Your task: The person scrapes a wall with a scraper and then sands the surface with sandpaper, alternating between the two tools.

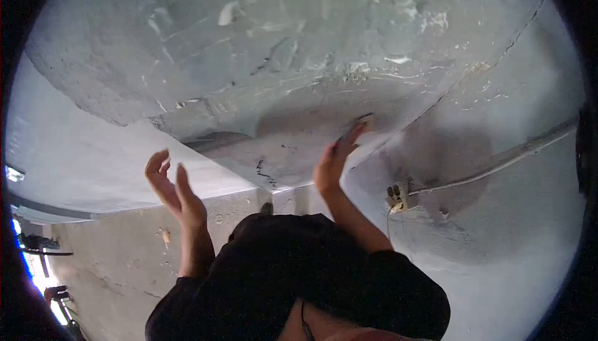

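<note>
On the left, my left hand (pixel 173 188) is raised near a pale smooth surface, its thumb apart from the curved fingers and nothing visible in it. My right hand (pixel 336 163) is closed around a thin, dark-edged tool (pixel 365 116), seen almost edge-on and partly hidden by the fingers. The tool is close to a grey plastered surface (pixel 311 107) with rough patches and pale specks. Blur and the angle leave it unclear whether the tool touches the plaster.
Right of my right arm, a small box with wires (pixel 397 197) sits in the wall, with a pale cable (pixel 492 168) running to the right. A long crack (pixel 442 96) crosses the plaster. Dark items (pixel 56 292) stand by a bright opening at the lower left.
</note>
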{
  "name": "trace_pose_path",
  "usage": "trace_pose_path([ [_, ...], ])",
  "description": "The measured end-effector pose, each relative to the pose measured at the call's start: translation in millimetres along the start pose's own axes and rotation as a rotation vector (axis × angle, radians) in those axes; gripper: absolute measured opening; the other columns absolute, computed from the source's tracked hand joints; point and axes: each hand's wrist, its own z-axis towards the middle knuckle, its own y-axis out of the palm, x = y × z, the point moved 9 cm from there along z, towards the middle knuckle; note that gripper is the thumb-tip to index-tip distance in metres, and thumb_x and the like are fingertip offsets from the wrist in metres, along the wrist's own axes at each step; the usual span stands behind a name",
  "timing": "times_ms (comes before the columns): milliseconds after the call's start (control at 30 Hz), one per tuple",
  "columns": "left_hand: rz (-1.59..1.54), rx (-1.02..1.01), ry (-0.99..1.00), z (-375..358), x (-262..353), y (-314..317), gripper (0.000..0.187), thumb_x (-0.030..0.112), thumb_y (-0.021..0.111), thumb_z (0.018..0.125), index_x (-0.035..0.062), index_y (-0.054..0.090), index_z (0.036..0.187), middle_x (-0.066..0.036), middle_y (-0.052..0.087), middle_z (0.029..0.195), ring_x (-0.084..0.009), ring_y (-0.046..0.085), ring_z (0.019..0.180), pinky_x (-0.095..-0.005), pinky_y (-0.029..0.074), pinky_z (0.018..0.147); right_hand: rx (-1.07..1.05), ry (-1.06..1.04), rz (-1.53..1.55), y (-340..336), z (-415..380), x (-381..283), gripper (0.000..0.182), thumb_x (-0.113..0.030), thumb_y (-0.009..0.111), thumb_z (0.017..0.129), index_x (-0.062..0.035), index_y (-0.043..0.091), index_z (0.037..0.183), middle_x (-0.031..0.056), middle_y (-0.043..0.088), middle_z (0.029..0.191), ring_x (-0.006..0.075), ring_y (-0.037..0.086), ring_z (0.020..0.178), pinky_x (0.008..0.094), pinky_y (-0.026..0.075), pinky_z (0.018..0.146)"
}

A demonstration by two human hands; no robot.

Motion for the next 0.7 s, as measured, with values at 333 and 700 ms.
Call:
trace_pose_path([
  [333,0.291,-0.633,0.121,-17,-13,71,0.126,0.032,0.075,0.08,-0.018,-0.03,0.131,-0.052,-0.001,0.138,-0.0591,0.005,0.135,-0.0592,0.002,0.112,0.282,0.035,-0.013,-15,18,-23,0.064,-0.013,0.033,0.099,0.0032,-0.002,0.15,0.0197,-0.004,0.159,0.029,-0.002,0.147,0.0359,0.001,0.117],
  [700,0.301,-0.768,0.53,-29,-21,80,0.123,0.03,0.075,0.08,-0.0271,-0.026,0.121,-0.034,0.051,0.083,-0.0475,0.056,0.068,-0.059,0.012,0.11,0.178,0.344,0.179,15,-11,57,0.057,-0.02,0.03,0.102,0.0008,0.008,0.151,0.0182,0.002,0.159,0.0306,0.0,0.147,0.0357,0.003,0.117],
])
